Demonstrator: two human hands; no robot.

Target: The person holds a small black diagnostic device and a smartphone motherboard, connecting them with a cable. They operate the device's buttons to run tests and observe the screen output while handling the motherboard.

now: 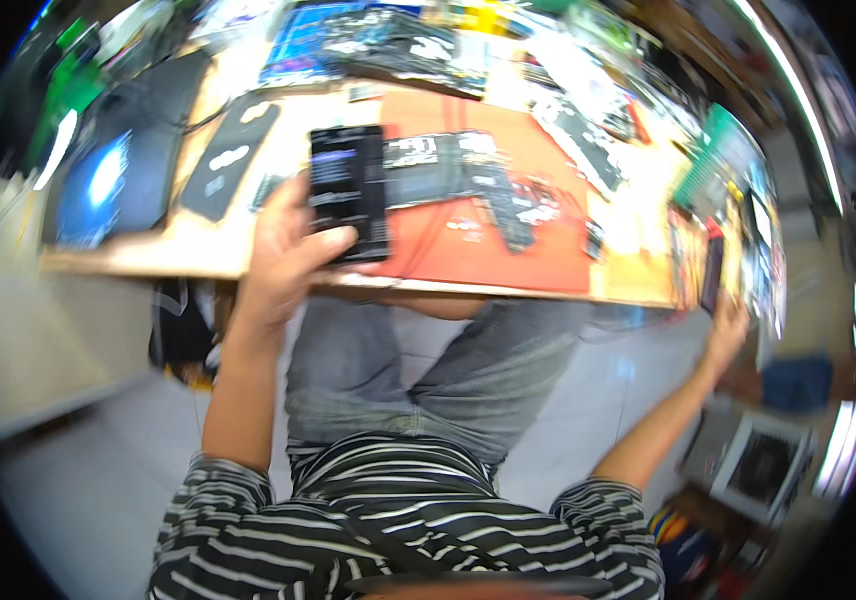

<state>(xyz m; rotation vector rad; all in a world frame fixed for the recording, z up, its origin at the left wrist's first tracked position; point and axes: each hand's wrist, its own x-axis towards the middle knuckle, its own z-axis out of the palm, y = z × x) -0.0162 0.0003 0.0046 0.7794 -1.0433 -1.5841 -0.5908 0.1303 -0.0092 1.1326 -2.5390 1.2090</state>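
My left hand (288, 240) is closed around a black smartphone (350, 195), with the thumb along its lower edge. Pale lines of text show on its dark screen. Far to the right, my right hand (728, 328) reaches to the table's edge. Its fingers are blurred beside a dark, narrow item with a red end (712, 265); whether they grip it I cannot tell. On the orange mat (538, 262) lie an opened phone (428, 172), a dark phone part (505, 210) and several small parts (538, 200).
A dark phone-shaped panel (231, 160) lies left of the mat, beside a black laptop-like device (128, 150). Dark parts (398, 45) are piled at the back. Another disassembled phone (578, 140) lies to the right, near a green basket (713, 150). A boxy unit (763, 460) stands at lower right.
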